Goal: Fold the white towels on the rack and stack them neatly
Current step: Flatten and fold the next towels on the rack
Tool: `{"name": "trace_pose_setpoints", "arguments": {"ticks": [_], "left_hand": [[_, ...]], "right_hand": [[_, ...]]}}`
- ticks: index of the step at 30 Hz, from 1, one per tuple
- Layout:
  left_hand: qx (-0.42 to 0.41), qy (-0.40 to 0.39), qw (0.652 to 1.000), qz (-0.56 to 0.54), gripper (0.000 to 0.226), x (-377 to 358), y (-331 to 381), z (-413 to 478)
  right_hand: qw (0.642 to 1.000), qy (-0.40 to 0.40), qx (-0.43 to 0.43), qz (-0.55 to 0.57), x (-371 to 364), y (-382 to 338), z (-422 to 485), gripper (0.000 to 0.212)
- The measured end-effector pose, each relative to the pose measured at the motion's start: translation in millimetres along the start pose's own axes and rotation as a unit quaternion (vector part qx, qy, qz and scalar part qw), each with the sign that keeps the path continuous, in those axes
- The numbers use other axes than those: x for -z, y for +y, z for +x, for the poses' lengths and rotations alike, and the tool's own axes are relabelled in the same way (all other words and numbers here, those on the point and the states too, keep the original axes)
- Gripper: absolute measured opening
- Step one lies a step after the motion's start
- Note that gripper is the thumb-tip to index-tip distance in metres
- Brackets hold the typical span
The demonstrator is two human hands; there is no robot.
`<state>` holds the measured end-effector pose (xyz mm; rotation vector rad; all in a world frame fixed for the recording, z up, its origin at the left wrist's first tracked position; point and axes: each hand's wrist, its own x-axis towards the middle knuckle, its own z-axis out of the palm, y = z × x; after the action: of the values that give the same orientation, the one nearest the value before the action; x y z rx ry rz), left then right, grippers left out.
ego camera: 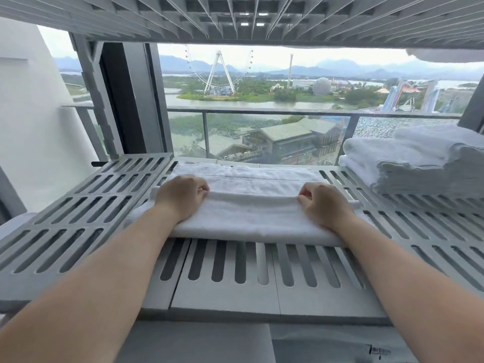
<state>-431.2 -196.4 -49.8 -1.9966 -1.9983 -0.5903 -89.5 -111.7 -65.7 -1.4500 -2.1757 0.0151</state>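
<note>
A white terry towel (251, 218) lies in the middle of the grey slotted plastic rack shelf (78, 218), with its long side parallel to the front edge of the shelf. It is already partly folded: the near part is doubled over, and a single flat layer continues toward the back edge.

The left hand (180, 196) is clenched on the upper folded edge of the towel near its left end, the fingers curled around the cloth. The right hand (323, 204) grasps the same edge near the right end in the same way. Both wrists rest on the doubled part of the towel.

At the right side of the shelf, near the back corner, there is a stack of folded white towels (419, 163), well apart from the towel in the hands. Another slotted shelf (235, 17) is above, and behind the rack a window shows a balcony railing and a ferris wheel.

I judge that the step in hand is a lengthwise fold of this towel, with the held edge being carried toward the back edge of the shelf. The next move probably calls for both hands to travel together at equal speed, so that the edge stays straight and meets the far hem evenly. After that the towel must be folded across and placed on the stack at the right.
</note>
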Motion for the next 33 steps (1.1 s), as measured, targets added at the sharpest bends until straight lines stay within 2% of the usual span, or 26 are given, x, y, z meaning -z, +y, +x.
{"name": "trace_pose_setpoints", "arguments": {"ticks": [2,6,13,16,19,23,26,29,33], "left_hand": [[0.008,0.001,1.000,-0.004,0.017,0,2,2],[0.014,-0.027,0.999,-0.014,0.016,-8,4,3],[0.027,0.009,0.999,-0.026,0.014,-1,-1,16],[0.020,0.015,1.000,-0.003,0.014,-2,0,20],[0.028,-0.029,0.999,-0.005,0.017,-16,1,15],[0.054,-0.079,0.995,0.004,0.025,-16,2,19],[0.054,-0.079,0.995,0.027,0.036,-13,16,26],[0.043,-0.087,0.994,-0.042,0.029,-18,35,27],[0.046,-0.191,0.980,-0.024,0.057,-31,42,28]], "right_hand": [[1.000,0.004,-0.001,0.013,0,3,2,0.006],[0.999,-0.048,-0.011,-0.004,-4,8,6,0.009],[0.999,0.023,0.047,0.008,6,9,14,0.011],[0.999,0.014,0.046,0.006,6,10,16,0.012],[1.000,-0.019,0.017,0.003,-2,16,14,0.016],[1.000,0.015,-0.023,0.010,-5,25,14,0.025],[1.000,-0.002,-0.023,0.003,-5,23,15,0.022],[1.000,-0.005,-0.014,-0.004,-6,22,15,0.018],[0.999,0.006,-0.030,0.033,-6,25,14,0.012]]}}
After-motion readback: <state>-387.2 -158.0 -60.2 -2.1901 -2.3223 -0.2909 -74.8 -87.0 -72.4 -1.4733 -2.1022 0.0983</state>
